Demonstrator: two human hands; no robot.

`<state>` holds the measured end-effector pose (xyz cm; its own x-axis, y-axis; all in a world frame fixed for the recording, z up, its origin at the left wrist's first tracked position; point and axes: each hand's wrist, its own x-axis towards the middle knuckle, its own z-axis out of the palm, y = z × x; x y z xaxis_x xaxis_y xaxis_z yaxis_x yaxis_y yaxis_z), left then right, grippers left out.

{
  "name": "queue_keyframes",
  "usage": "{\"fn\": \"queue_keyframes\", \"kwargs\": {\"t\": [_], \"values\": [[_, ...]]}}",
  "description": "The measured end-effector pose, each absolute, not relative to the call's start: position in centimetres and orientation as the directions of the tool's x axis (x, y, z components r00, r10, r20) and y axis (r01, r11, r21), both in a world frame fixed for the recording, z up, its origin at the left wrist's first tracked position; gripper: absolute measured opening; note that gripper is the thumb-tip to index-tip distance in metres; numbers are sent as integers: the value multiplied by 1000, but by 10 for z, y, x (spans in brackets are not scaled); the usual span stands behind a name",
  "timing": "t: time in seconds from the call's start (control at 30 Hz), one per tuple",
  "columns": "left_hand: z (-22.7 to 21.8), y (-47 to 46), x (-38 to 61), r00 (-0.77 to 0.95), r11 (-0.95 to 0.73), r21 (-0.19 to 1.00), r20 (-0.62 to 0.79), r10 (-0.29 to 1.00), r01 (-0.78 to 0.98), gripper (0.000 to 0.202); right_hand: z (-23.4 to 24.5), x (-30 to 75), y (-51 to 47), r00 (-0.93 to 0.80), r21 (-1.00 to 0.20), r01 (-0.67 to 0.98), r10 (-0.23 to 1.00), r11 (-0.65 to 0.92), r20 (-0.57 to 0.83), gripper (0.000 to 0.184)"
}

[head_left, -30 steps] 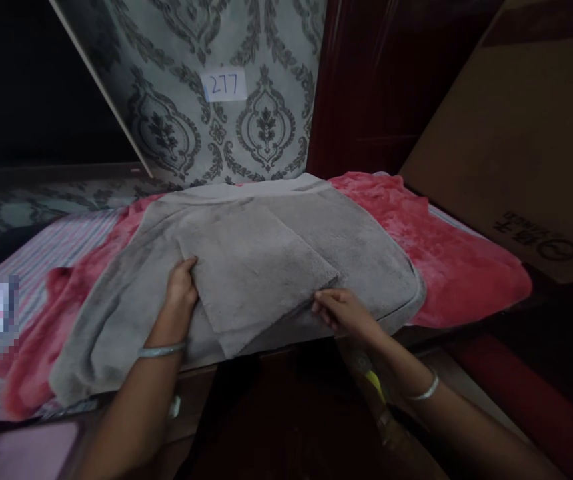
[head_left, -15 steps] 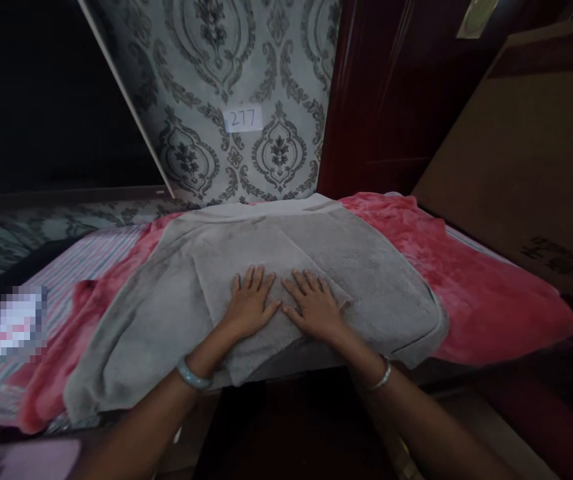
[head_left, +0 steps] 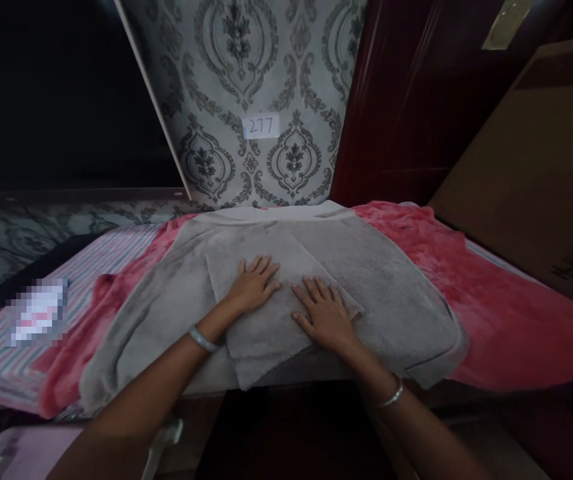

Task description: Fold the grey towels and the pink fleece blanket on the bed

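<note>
A smaller piece of grey plush cloth (head_left: 266,337) lies flat on top of a larger grey plush cloth (head_left: 156,320), its near corner reaching the front edge. My left hand (head_left: 253,287) rests palm down on the upper middle of the smaller piece, fingers spread. On that same piece, closer to its right edge, my right hand (head_left: 326,317) lies flat with its fingers apart. Neither hand grips anything. Each wrist wears a bangle.
Beneath the grey cloth a red plush blanket (head_left: 521,327) shows on both sides, over a striped sheet (head_left: 81,267). A large cardboard box (head_left: 531,160) stands at right, a dark screen (head_left: 61,100) at left. Patterned wall and dark red door rise behind.
My left hand has slid a little farther up the smaller grey cloth, away from my right hand. The right hand has hardly moved on it. The whole view has shifted slightly.
</note>
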<state>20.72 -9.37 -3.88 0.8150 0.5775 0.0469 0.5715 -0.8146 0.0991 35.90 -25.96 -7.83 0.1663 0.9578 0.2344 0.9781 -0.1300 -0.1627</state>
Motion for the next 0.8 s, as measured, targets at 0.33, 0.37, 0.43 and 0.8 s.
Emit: {"fn": "queue_keyframes", "kwargs": {"t": [0.33, 0.37, 0.43, 0.8], "values": [[-51, -74, 196, 801, -817, 58, 172, 574, 574, 60, -77, 358, -259, 174, -185, 973, 963, -136, 205, 60], [-52, -74, 196, 807, -824, 55, 178, 564, 564, 59, -77, 357, -259, 177, -189, 972, 962, -138, 208, 60], [-52, -73, 195, 808, -828, 59, 187, 559, 558, 59, -76, 357, -259, 178, -202, 970, 961, -135, 210, 60], [-52, -55, 152, 486, -544, 502, 254, 836, 673, 58, -85, 424, -279, 553, -791, 594, 789, -150, 266, 62]]}}
